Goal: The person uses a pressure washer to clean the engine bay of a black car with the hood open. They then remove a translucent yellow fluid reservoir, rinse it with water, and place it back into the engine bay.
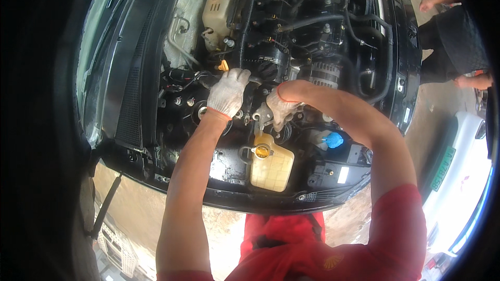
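Both my hands wear whitish knit gloves with orange cuffs and reach into an open car engine bay. My left hand (229, 93) is palm down over hoses and parts beside the engine, its fingers curled; what lies under them is hidden. Just past its fingertips stands a yellow dipstick handle (224, 65). To the right, my right hand (283, 106) is bent downward with its fingers closed, next to a grey metal bracket (263, 114). Whatever it grips is hidden. Nearer me sits a cream coolant tank (273, 169) with a yellow cap (262, 150).
A blue cap (332, 140) sticks up right of the tank. The alternator (325, 74) lies beyond my right forearm. Along the right edge stands a person in dark trousers (450, 41), near a white car (453, 177). A black strut (107, 205) is at lower left.
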`<action>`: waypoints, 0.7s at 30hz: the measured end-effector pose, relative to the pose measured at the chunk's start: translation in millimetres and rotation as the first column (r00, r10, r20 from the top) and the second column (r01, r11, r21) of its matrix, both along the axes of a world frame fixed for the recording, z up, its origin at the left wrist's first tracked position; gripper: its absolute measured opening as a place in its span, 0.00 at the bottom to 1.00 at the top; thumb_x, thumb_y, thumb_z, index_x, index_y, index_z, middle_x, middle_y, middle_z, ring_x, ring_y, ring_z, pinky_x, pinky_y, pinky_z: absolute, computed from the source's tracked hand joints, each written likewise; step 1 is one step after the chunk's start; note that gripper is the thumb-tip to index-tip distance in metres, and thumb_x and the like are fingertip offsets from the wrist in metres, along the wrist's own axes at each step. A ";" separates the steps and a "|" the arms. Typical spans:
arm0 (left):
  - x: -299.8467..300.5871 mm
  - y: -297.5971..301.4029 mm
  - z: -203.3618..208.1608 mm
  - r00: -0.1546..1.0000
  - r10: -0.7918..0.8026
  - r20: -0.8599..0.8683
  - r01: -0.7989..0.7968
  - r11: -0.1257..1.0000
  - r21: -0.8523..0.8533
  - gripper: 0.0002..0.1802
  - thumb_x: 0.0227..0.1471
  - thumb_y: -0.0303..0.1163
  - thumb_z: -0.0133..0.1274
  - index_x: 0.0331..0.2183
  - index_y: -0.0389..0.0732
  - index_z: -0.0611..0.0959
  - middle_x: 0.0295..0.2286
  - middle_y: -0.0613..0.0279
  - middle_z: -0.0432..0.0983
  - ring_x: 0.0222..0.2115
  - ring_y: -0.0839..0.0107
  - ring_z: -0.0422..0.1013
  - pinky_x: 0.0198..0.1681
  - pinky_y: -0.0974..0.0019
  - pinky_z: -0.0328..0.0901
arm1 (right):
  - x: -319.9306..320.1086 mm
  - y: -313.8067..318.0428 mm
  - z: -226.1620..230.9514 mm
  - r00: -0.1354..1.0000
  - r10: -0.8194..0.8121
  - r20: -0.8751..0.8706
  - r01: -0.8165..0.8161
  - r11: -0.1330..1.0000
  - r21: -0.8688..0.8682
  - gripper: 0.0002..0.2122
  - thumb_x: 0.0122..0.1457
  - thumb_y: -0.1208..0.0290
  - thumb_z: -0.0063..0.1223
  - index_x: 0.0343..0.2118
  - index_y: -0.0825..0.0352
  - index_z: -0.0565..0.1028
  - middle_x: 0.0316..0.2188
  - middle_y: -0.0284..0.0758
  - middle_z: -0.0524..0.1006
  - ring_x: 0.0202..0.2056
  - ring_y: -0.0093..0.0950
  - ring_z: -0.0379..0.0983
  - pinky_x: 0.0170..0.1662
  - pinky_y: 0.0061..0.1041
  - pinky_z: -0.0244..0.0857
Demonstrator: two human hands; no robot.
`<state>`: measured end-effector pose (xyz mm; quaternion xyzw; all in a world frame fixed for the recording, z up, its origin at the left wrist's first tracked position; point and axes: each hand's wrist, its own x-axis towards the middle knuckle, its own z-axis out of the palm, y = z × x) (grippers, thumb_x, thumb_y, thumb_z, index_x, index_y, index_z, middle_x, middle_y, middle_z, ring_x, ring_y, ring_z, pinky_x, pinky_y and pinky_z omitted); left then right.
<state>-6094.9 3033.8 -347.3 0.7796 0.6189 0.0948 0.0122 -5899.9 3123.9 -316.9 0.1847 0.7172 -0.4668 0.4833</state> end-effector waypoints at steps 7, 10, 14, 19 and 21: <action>-3.0 -2.3 -4.0 1.000 -0.018 -0.008 0.018 0.999 -0.049 0.23 0.57 0.27 0.53 0.54 0.46 0.79 0.48 0.59 0.76 0.48 0.56 0.78 0.43 0.56 0.80 | -2.2 -0.3 -7.1 1.000 0.015 0.017 -0.015 1.000 -0.006 0.18 0.50 0.51 0.75 0.25 0.62 0.82 0.22 0.32 0.77 0.21 0.31 0.71 0.25 0.34 0.68; -3.0 -2.2 -4.2 1.000 -0.019 -0.012 0.018 0.999 -0.040 0.23 0.56 0.27 0.54 0.54 0.46 0.79 0.48 0.60 0.76 0.48 0.57 0.78 0.43 0.57 0.80 | -2.2 -0.5 -6.7 1.000 0.021 -0.003 -0.021 1.000 -0.005 0.18 0.50 0.51 0.76 0.26 0.62 0.82 0.22 0.32 0.77 0.21 0.32 0.71 0.25 0.34 0.69; -2.8 -2.0 -3.7 1.000 -0.021 -0.017 0.020 0.999 -0.025 0.23 0.56 0.27 0.54 0.54 0.47 0.79 0.48 0.60 0.76 0.48 0.58 0.78 0.42 0.58 0.80 | -2.4 -0.5 -5.2 1.000 0.025 -0.002 -0.025 1.000 -0.004 0.18 0.53 0.51 0.71 0.24 0.63 0.82 0.20 0.32 0.78 0.22 0.31 0.75 0.26 0.33 0.69; -1.4 -1.7 -3.0 1.000 -0.014 -0.014 0.014 0.999 0.031 0.15 0.62 0.33 0.58 0.50 0.46 0.83 0.45 0.60 0.80 0.44 0.57 0.79 0.42 0.57 0.78 | -2.4 -1.1 -4.3 0.999 0.027 0.017 -0.027 1.000 0.015 0.18 0.50 0.51 0.75 0.28 0.63 0.83 0.23 0.32 0.77 0.23 0.32 0.72 0.27 0.35 0.70; -0.8 -1.5 -2.4 1.000 -0.010 -0.011 0.010 1.000 0.016 0.15 0.62 0.33 0.58 0.51 0.46 0.83 0.45 0.60 0.80 0.44 0.57 0.79 0.42 0.58 0.78 | -1.8 -1.1 -4.0 1.000 0.016 0.010 -0.016 1.000 0.005 0.18 0.50 0.51 0.75 0.28 0.63 0.82 0.23 0.32 0.77 0.23 0.32 0.72 0.27 0.35 0.70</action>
